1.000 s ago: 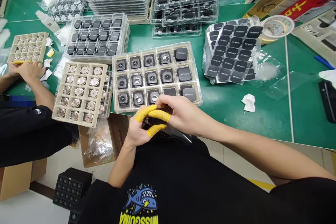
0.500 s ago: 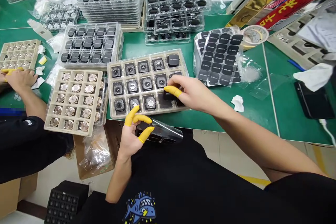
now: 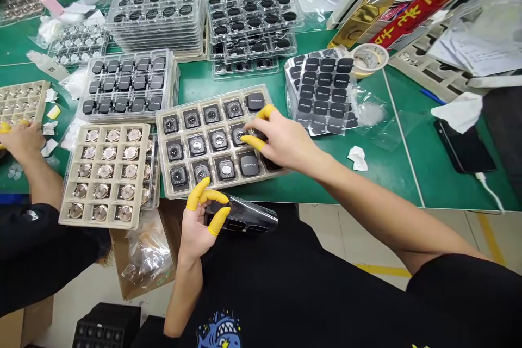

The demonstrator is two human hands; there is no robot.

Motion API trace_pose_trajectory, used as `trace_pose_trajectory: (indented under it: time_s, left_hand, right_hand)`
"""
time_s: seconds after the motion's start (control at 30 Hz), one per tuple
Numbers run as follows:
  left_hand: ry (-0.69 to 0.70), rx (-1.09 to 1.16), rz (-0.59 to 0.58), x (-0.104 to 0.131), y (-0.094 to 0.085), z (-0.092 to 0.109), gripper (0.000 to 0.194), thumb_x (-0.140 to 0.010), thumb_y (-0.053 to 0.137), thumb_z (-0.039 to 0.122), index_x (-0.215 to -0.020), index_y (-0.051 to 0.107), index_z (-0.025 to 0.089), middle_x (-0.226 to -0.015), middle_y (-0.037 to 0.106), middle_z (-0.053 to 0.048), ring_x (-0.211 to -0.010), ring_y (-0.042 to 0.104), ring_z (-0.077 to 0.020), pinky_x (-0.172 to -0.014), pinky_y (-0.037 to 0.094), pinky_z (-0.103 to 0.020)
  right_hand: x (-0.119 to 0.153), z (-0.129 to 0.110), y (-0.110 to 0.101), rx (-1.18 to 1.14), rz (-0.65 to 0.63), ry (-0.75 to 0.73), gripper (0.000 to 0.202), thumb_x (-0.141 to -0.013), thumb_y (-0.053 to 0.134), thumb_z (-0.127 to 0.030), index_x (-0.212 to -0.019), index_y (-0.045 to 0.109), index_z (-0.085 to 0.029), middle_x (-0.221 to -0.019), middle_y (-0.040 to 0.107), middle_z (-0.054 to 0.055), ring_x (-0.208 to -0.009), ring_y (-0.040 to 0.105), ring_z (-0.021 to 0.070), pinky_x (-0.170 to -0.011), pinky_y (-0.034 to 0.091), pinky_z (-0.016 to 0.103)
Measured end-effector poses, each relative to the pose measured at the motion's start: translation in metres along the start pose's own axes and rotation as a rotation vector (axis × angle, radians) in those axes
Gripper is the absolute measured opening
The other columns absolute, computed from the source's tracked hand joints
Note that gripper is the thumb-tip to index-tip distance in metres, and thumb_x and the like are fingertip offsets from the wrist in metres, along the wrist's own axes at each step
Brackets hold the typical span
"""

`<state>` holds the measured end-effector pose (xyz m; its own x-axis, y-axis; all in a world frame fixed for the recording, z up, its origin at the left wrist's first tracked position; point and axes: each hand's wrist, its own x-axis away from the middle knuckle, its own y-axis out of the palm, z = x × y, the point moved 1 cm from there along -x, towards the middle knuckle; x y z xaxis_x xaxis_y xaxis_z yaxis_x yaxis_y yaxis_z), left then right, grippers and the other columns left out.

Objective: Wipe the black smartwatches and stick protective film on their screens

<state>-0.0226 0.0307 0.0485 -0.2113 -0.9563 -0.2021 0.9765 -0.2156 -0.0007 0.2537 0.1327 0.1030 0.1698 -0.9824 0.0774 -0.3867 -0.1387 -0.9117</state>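
My left hand (image 3: 196, 231), in yellow finger cots, pinches a curled, glossy clear sheet of black square stickers (image 3: 255, 220) below the tray's front edge. My right hand (image 3: 281, 138) reaches over the beige tray (image 3: 167, 191), thumb and fingers closed at the right edge of a square black watch case (image 3: 237, 135) in the middle row. Other watch cases lie back-up in the compartments, some showing a pale round disc. A black square with lettering covers the watch (image 3: 249, 163) in the front row; another covers the back-right one (image 3: 255, 101). My right hand hides the tray's right side.
Left stands a tray of round watches (image 3: 105, 172), with a co-worker's hand (image 3: 26, 138) beyond. Stacked clear trays (image 3: 155, 38) fill the back. Sticker sheets (image 3: 324, 92), a tape roll (image 3: 370, 60) and a phone (image 3: 465, 147) lie right.
The black square that my right hand held is now in the front-row compartment, lettering up. My right hand has moved up and left to the middle-row watch. My left hand still holds the sticker sheet.
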Motion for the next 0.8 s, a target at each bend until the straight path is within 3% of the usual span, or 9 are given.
trace_pose_trajectory:
  time_s: [0.17,0.33,0.43,0.53,0.63,0.8]
  left_hand:
    - [0.017,-0.029,-0.018,-0.003,-0.001,0.003,0.068,-0.103,0.091,0.022,-0.165,0.066,0.033,-0.106,0.088,-0.002,-0.099,0.086,-0.0161,-0.099,0.068,-0.03]
    - [0.045,-0.051,0.005,-0.003,-0.002,0.006,0.065,-0.103,0.09,0.021,-0.163,0.068,0.032,-0.104,0.088,-0.002,-0.098,0.086,-0.0156,-0.1,0.069,-0.03]
    - [0.067,-0.069,0.01,-0.003,-0.004,0.005,0.062,-0.104,0.09,0.024,-0.162,0.069,0.03,-0.104,0.088,-0.003,-0.096,0.086,-0.016,-0.099,0.07,-0.031]
    - [0.097,-0.124,0.007,-0.004,-0.004,0.004,0.053,-0.104,0.089,0.026,-0.156,0.075,0.029,-0.106,0.089,-0.003,-0.097,0.086,-0.0166,-0.098,0.07,-0.03]
    - [0.129,-0.233,-0.023,-0.004,-0.002,0.004,0.047,-0.104,0.089,0.026,-0.15,0.078,0.028,-0.109,0.087,-0.004,-0.1,0.084,-0.0183,-0.098,0.071,-0.032]
    - [0.235,-0.418,-0.026,-0.007,0.007,0.002,0.058,-0.097,0.095,0.035,-0.151,0.076,0.025,-0.118,0.084,-0.01,-0.108,0.083,-0.0261,-0.094,0.074,-0.039]
  right_hand:
    - [-0.028,-0.001,-0.013,0.123,-0.135,-0.042,0.035,-0.11,0.078,-0.043,-0.135,0.082,-0.02,-0.128,0.063,0.016,-0.098,0.066,0.0305,-0.07,0.041,0.038]
    - [-0.033,-0.009,-0.015,0.094,-0.114,-0.075,0.023,-0.105,0.083,-0.034,-0.122,0.077,-0.02,-0.129,0.065,0.015,-0.098,0.066,0.0294,-0.071,0.04,0.037]
    - [-0.03,-0.009,-0.015,-0.001,-0.103,-0.056,0.026,-0.101,0.084,-0.026,-0.122,0.069,-0.022,-0.117,0.07,0.009,-0.091,0.063,0.0258,-0.072,0.037,0.036]
    - [-0.014,-0.009,-0.016,-0.165,0.019,-0.024,0.028,-0.101,0.078,-0.02,-0.124,0.062,-0.024,-0.095,0.066,0.001,-0.08,0.056,0.0222,-0.071,0.034,0.035]
    - [0.018,-0.02,-0.014,-0.482,0.145,-0.085,0.027,-0.104,0.072,-0.025,-0.127,0.059,-0.027,-0.085,0.058,-0.004,-0.069,0.048,0.0175,-0.066,0.035,0.033]
    - [0.069,-0.057,0.009,-0.903,0.004,-0.156,0.016,-0.105,0.071,-0.027,-0.118,0.062,-0.027,-0.088,0.06,-0.005,-0.067,0.048,0.0138,-0.063,0.041,0.03]
